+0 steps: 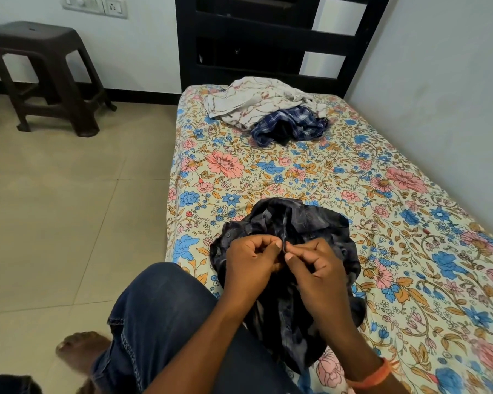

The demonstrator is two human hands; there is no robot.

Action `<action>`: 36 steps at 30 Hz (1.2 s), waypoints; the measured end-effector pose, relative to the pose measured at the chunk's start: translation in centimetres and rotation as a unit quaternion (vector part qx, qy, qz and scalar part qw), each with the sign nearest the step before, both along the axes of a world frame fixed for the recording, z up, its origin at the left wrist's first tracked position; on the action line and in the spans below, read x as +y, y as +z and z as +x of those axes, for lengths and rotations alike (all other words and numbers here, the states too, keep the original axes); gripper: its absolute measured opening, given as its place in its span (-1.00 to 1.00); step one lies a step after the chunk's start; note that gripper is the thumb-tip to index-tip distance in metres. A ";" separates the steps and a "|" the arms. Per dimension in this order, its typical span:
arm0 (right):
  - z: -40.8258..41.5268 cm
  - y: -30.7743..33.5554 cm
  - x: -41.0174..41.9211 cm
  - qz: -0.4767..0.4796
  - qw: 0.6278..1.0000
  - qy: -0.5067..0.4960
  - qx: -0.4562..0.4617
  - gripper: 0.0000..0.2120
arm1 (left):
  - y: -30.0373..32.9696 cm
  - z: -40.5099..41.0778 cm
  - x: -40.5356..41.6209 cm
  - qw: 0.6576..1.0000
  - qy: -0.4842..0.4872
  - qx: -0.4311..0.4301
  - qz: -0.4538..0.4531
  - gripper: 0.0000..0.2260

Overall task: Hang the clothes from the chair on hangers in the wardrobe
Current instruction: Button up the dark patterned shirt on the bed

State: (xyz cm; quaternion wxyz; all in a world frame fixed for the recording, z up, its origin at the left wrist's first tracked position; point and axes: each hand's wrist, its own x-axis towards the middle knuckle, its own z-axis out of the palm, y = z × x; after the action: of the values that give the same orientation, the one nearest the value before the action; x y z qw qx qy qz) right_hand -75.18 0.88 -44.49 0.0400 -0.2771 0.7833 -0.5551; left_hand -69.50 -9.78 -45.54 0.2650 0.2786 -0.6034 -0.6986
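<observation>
A dark patterned shirt (282, 223) lies crumpled on the floral bed sheet (268, 172) in front of me. My left hand (251, 260) and my right hand (310, 265) meet over its front edge, each pinching the fabric with thumb and fingers curled. Further up the bed lie a white printed garment (254, 100) and a blue checked shirt (291, 126) in a heap, touching each other. No hanger and no wardrobe are in view.
A dark brown plastic stool (43, 69) stands on the tiled floor at the left. A black headboard (268, 38) stands at the bed's far end, a wall runs along the right side. My jeans-clad knee (160, 308) and bare foot (80, 348) are below.
</observation>
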 end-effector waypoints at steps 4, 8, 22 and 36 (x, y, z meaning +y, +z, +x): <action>0.8 -1.1 -0.2 0.007 0.994 -0.019 0.111 -0.84 | -0.1 0.0 -0.3 0.999 -0.017 -0.026 0.026 -0.81; 1.1 -1.9 -0.7 0.008 0.985 -0.030 0.167 -0.84 | 0.3 0.2 -0.3 0.999 -0.021 -0.025 0.012 -0.75; 0.3 -3.0 -0.6 0.004 0.967 -0.040 0.252 -0.82 | 0.0 0.0 -1.3 0.986 -0.055 -0.002 0.155 -0.88; -0.6 -2.8 0.1 0.035 0.927 -0.007 0.373 -0.78 | 0.3 -0.2 -1.4 0.973 -0.058 -0.001 0.222 -0.85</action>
State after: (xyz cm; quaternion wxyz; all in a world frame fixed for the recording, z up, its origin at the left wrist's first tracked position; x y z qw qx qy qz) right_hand -75.74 1.00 -47.33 -0.2493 -0.4568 0.7625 -0.3844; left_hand -69.69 -11.16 -45.24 0.1542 0.2958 -0.4485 -0.8292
